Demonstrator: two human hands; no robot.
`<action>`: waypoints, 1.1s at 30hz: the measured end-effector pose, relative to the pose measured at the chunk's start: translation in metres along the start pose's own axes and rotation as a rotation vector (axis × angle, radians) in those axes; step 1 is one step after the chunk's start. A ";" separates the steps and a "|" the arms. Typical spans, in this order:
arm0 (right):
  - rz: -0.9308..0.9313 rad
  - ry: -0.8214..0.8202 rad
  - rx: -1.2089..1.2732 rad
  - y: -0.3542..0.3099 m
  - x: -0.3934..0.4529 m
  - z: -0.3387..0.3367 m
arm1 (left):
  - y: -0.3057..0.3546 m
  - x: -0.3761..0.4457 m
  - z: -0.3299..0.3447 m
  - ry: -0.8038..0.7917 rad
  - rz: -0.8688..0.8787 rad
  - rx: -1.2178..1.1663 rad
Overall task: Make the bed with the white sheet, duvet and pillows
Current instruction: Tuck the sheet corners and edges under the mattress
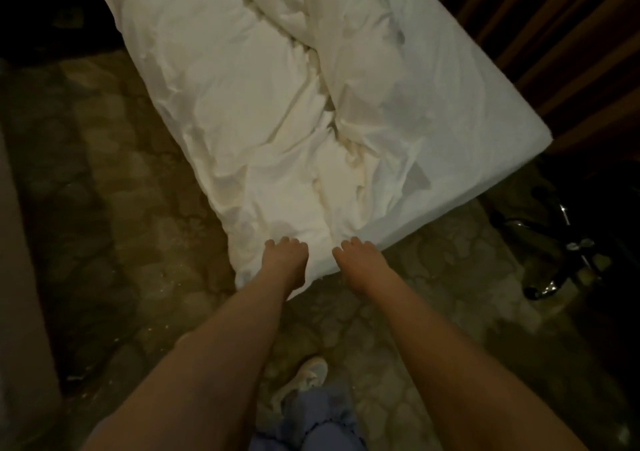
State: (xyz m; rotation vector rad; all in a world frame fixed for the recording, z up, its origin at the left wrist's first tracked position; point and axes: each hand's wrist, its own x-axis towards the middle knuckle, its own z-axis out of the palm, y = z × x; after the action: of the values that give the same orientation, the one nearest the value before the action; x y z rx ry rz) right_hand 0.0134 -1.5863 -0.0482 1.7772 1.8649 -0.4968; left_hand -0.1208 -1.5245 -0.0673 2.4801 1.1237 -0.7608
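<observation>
A crumpled white duvet (263, 111) lies along the bed, bunched in folds down the middle. Beneath it the white sheet (485, 111) shows smooth along the bed's right side and far corner. I stand at the foot of the bed. My left hand (284, 260) and my right hand (358, 260) are side by side at the near edge of the duvet, fingers curled down into the fabric. Both seem to grip the duvet's edge. No pillows are in view.
Patterned carpet (114, 208) surrounds the bed. Brown curtains (554, 28) hang to the right. A dark chair base with shiny wheels (561, 243) stands right of the bed's corner. My shoe (308, 378) is on the carpet below my arms. A pale surface (20, 277) borders the left edge.
</observation>
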 end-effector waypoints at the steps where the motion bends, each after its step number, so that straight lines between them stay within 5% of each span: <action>1: -0.009 -0.002 -0.028 0.014 0.000 0.002 | 0.011 0.003 -0.001 0.020 -0.013 -0.019; 12: -0.190 0.092 -0.145 0.075 0.069 0.026 | 0.058 0.077 0.014 0.108 -0.238 -0.167; 21: -0.254 -0.035 -0.334 0.130 0.148 0.062 | 0.085 0.161 0.044 0.006 -0.384 -0.387; 29: -0.301 0.199 -0.504 0.160 0.206 0.074 | 0.082 0.208 0.057 0.113 -0.572 -0.217; 33: -0.441 0.260 -0.305 0.159 0.216 0.069 | 0.074 0.209 0.047 0.066 -0.595 -0.302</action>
State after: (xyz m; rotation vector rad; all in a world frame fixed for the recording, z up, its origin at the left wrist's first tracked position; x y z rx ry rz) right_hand 0.1768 -1.4405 -0.2177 1.2800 2.3821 -0.1201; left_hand 0.0351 -1.4703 -0.2224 1.9404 1.8820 -0.5924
